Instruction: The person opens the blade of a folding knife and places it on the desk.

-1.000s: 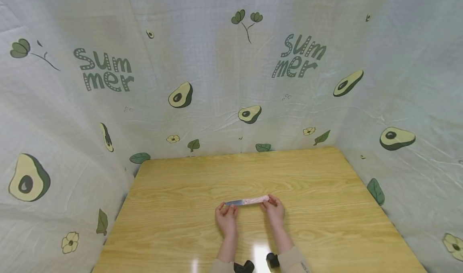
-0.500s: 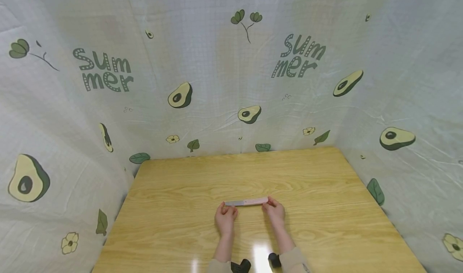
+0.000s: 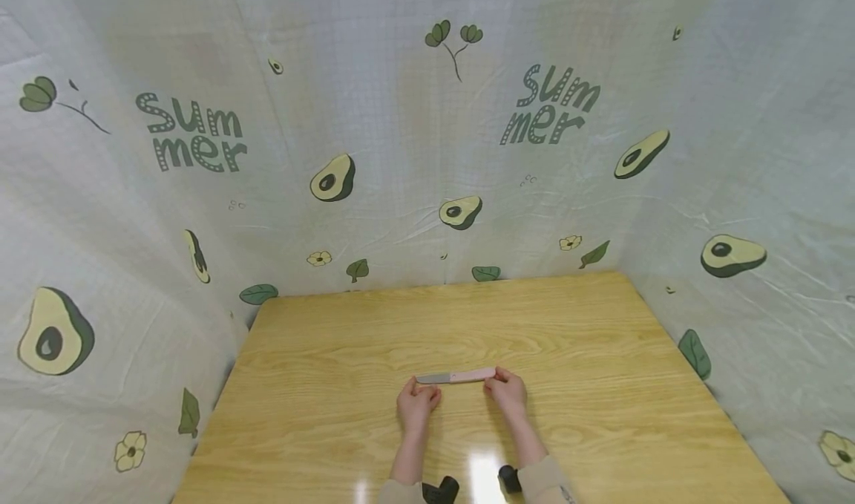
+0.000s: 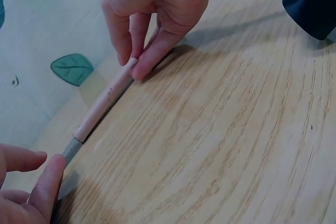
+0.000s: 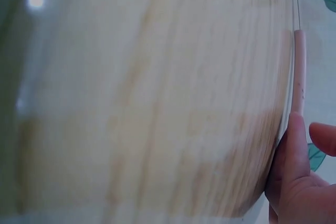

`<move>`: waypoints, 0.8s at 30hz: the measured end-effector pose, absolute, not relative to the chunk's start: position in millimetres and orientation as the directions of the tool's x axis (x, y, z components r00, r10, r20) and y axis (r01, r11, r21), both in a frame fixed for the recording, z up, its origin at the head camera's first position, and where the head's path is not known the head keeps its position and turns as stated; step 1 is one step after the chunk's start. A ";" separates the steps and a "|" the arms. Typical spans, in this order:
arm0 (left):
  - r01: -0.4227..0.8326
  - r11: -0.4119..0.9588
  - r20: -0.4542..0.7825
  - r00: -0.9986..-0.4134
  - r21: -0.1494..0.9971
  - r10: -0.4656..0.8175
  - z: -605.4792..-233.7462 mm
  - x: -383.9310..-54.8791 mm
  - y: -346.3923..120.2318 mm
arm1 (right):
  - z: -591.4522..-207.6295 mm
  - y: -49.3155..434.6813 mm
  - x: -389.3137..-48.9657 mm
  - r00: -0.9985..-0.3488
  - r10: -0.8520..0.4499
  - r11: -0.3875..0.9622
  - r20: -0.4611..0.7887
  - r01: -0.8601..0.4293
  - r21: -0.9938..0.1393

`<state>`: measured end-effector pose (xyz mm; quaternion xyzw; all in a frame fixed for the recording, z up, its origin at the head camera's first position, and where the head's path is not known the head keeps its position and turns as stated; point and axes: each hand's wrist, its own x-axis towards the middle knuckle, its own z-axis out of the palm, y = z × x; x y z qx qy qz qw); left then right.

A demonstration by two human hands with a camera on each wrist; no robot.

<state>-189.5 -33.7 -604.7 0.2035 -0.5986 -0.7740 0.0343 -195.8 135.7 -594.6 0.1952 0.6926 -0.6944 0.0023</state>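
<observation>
A small knife (image 3: 467, 375) with a pink handle and a grey blade lies crosswise between the two hands, low over the table (image 3: 334, 341). Whether it touches the wood I cannot tell. My left hand (image 3: 416, 407) is at the blade end, its index fingertip by the tip. In the left wrist view the thumb overlaps the blade (image 4: 72, 149), and the index finger stands a little apart from it. My right hand (image 3: 508, 394) pinches the handle's outer end; the left wrist view shows thumb and fingers on either side of the handle (image 4: 105, 98).
A pale cloth (image 3: 401, 118) printed with avocados, leaves and "summer" lettering surrounds the table at the back and both sides. Black wrist devices (image 3: 441, 491) sit at both sleeves. A bright reflection lies near the table's front.
The knife has come slightly nearer me and its bluish sheen has turned plain grey. My left thumb sits a little lower against the blade. The right hand has shifted slightly down with the handle.
</observation>
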 end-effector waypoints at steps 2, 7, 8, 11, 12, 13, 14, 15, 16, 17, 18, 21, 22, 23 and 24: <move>-0.199 -0.270 -0.275 -0.919 0.942 -0.282 -604.4 -189.7 -34.8 | -594.4 136.7 -195.6 -0.925 0.261 -0.025 -0.276 0.280 -0.960; -0.228 -0.245 -0.290 -0.922 0.942 -0.258 -604.2 -190.8 -36.2 | -593.3 139.6 -195.6 -0.929 0.244 0.014 -0.277 0.289 -0.957; -0.238 -0.238 -0.297 -0.920 0.942 -0.256 -604.2 -191.2 -36.4 | -593.3 139.9 -195.8 -0.930 0.243 0.018 -0.276 0.289 -0.957; -0.240 -0.222 -0.293 -0.923 0.945 -0.250 -603.2 -191.4 -37.3 | -593.4 140.5 -196.5 -0.931 0.240 0.025 -0.274 0.288 -0.957; -0.243 -0.220 -0.295 -0.922 0.945 -0.250 -602.9 -191.4 -37.4 | -593.2 140.3 -196.7 -0.932 0.239 0.023 -0.273 0.286 -0.958; -0.242 -0.217 -0.293 -0.923 0.946 -0.250 -602.9 -191.2 -37.5 | -593.1 140.2 -197.0 -0.932 0.238 0.021 -0.275 0.288 -0.958; -0.242 -0.213 -0.292 -0.923 0.946 -0.249 -602.4 -190.9 -37.7 | -593.0 140.3 -197.2 -0.930 0.240 0.016 -0.280 0.292 -0.956; -0.241 -0.212 -0.291 -0.924 0.947 -0.248 -602.2 -190.5 -37.9 | -592.9 140.5 -197.2 -0.928 0.240 0.010 -0.284 0.294 -0.956; -0.246 -0.214 -0.296 -0.923 0.945 -0.247 -602.2 -190.5 -38.0 | -593.0 141.0 -196.9 -0.928 0.239 0.002 -0.287 0.296 -0.955; -0.248 -0.211 -0.297 -0.923 0.946 -0.246 -602.2 -190.3 -38.2 | -593.1 141.5 -196.9 -0.927 0.237 -0.003 -0.289 0.297 -0.955; -0.246 -0.208 -0.295 -0.923 0.946 -0.247 -601.5 -190.0 -38.5 | -593.4 142.3 -196.9 -0.927 0.240 -0.008 -0.289 0.296 -0.955; -0.231 -0.176 -0.271 -0.928 0.957 -0.257 -599.8 -188.9 -40.1 | -593.8 145.2 -197.1 -0.926 0.256 -0.004 -0.278 0.286 -0.958; -0.218 -0.154 -0.253 -0.931 0.964 -0.264 -599.3 -188.7 -40.9 | -593.7 146.3 -197.4 -0.929 0.263 0.019 -0.261 0.275 -0.961; -0.201 -0.124 -0.228 -0.936 0.972 -0.269 -599.0 -188.0 -41.9 | -593.1 147.1 -197.7 -0.933 0.269 0.051 -0.237 0.259 -0.964; -0.181 -0.098 -0.202 -0.941 0.979 -0.272 -598.3 -187.5 -42.9 | -592.5 148.4 -197.6 -0.939 0.273 0.094 -0.210 0.243 -0.965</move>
